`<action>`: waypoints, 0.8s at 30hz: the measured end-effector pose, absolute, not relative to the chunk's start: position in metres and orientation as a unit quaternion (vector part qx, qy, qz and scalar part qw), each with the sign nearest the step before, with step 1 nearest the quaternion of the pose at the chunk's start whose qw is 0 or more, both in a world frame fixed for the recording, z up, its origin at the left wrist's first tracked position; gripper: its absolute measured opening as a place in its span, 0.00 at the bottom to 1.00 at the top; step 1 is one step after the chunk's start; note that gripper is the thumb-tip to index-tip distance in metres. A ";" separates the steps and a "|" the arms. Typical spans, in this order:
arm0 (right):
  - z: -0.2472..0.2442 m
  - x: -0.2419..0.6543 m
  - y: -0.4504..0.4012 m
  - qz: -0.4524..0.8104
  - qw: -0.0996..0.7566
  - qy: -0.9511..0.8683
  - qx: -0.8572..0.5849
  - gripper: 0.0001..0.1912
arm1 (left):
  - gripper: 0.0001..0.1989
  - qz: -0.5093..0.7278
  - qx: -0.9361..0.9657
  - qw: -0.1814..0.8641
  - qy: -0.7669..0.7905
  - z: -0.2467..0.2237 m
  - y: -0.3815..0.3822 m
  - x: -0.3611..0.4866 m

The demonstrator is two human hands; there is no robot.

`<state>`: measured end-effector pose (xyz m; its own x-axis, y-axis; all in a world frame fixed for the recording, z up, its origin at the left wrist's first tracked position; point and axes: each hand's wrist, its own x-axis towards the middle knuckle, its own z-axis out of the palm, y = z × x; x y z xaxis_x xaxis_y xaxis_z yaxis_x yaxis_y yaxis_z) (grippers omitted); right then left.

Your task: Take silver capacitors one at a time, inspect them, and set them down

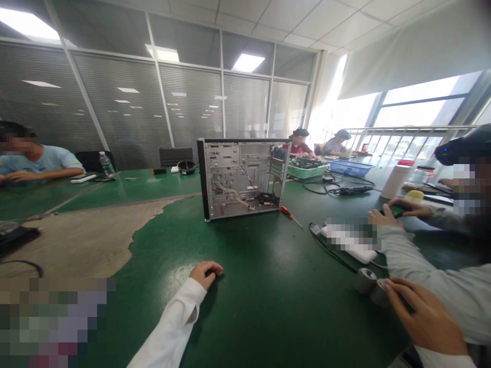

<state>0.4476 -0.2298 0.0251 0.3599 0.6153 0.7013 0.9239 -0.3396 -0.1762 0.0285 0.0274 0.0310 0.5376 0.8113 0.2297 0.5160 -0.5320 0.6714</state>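
Observation:
My left hand (pixel 206 273) rests on the green table with its fingers curled in, and nothing shows between them. At the lower right, my right hand (pixel 427 317) has its fingertips on the near one of two grey cylinders (pixel 379 293). The other grey cylinder (pixel 365 280) stands beside it. An open computer case (pixel 245 179) stands upright beyond my hands, with loose cables and a dark part inside. Just right of the case lies an orange and black screwdriver (pixel 291 216).
A white power strip (pixel 349 243) and black cable lie to the right, near a person's hands (pixel 387 214) holding a green item. Green (pixel 307 171) and blue (pixel 351 167) baskets stand farther back. Another person (pixel 42 161) sits at the left. A grey-brown sheet (pixel 88 235) covers the left side.

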 end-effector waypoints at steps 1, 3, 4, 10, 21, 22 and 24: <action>0.023 0.450 -0.229 -0.282 0.269 -0.509 -0.768 0.16 | 0.15 0.270 0.833 0.274 0.397 0.031 0.027 0.028; 0.019 0.455 -0.226 -0.311 0.232 -0.523 -0.759 0.17 | 0.15 0.271 0.834 0.275 0.394 0.032 0.027 0.028; 0.018 0.458 -0.223 -0.321 0.221 -0.524 -0.757 0.18 | 0.15 0.271 0.834 0.275 0.394 0.032 0.027 0.028; 0.023 0.467 -0.201 -0.255 0.107 -0.572 -0.772 0.23 | 0.15 0.271 0.835 0.276 0.392 0.030 0.027 0.027; 0.062 0.451 -0.156 -0.099 0.023 -0.680 -0.726 0.13 | 0.15 0.272 0.837 0.267 0.393 0.031 0.027 0.028; 0.066 0.441 -0.149 -0.105 0.021 -0.685 -0.721 0.12 | 0.15 0.273 0.836 0.268 0.392 0.031 0.027 0.028; 0.072 0.417 -0.134 -0.110 0.019 -0.694 -0.711 0.11 | 0.15 0.277 0.835 0.272 0.389 0.030 0.027 0.028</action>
<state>0.4171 -0.1343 0.0716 0.0123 0.9831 0.1826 0.9914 -0.0357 0.1256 0.0278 0.0267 0.0302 0.5436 0.8011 0.2504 0.5003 -0.5488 0.6697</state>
